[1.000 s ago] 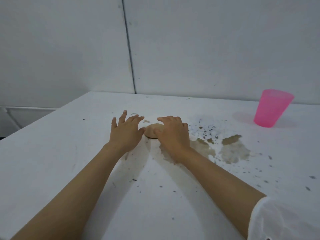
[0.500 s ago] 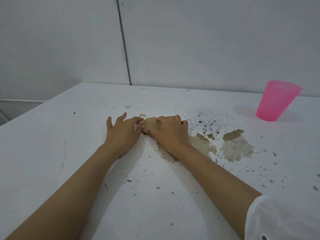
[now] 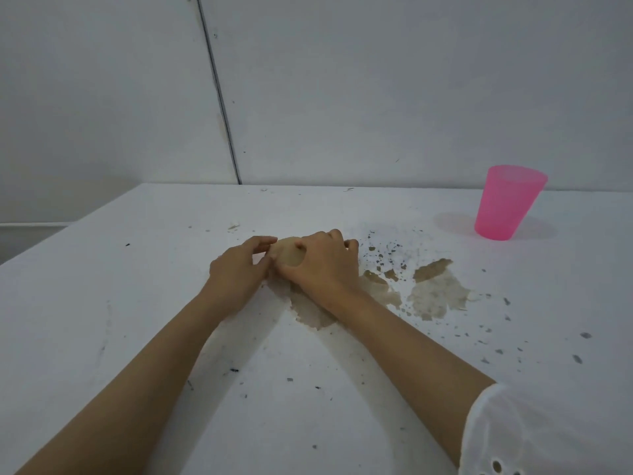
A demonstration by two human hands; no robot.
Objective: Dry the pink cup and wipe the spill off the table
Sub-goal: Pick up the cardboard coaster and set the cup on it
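On desk (image 3: 102, 303), centre: left hand (image 3: 239, 270) and right hand (image 3: 323, 265) curled round tan wad (image 3: 290, 256) at brown spill (image 3: 435, 294) edge. Far right: 1 pink cup (image 3: 507, 204) upright, contents indiscernible.

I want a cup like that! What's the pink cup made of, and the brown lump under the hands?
The pink cup: probably plastic, smooth, translucent; light shows through its wall.
The brown lump: maybe a wet paper or cloth wad; mostly hidden, so unsure.

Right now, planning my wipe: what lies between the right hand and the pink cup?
Head view: dark specks between right hand and pink cup; brown spill patches slightly nearer me.
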